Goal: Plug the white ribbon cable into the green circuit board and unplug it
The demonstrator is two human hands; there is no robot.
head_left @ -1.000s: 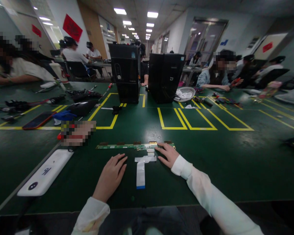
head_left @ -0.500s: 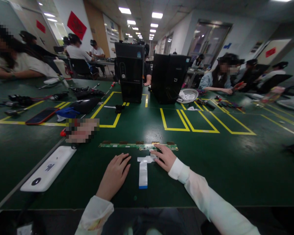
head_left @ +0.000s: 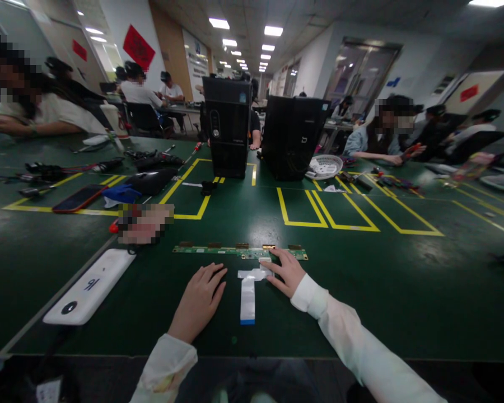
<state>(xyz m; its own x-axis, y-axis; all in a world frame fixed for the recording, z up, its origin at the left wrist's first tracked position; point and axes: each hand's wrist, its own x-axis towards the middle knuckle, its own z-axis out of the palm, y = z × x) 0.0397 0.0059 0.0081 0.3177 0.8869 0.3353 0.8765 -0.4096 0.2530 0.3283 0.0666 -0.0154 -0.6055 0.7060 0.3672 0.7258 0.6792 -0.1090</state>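
Head view: black computer towers (head_left: 230, 129) bear unreadably small lettering, white case (head_left: 91, 286) bears dark characters, green circuit board (head_left: 218, 251) lies beyond left hand (head_left: 198, 301), fingers loosely spread, and right hand (head_left: 288, 273) spreads fingertips at board's near edge and white ribbon cable (head_left: 247, 296).

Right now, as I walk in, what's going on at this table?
Someone is sitting or standing at the green table with both bare hands over it. The right hand has its fingertips at a thin circuit board and the upper end of a white ribbon cable. The left hand is palm down beside the cable, holding nothing visible. The cable's blue-tipped end points toward the person.
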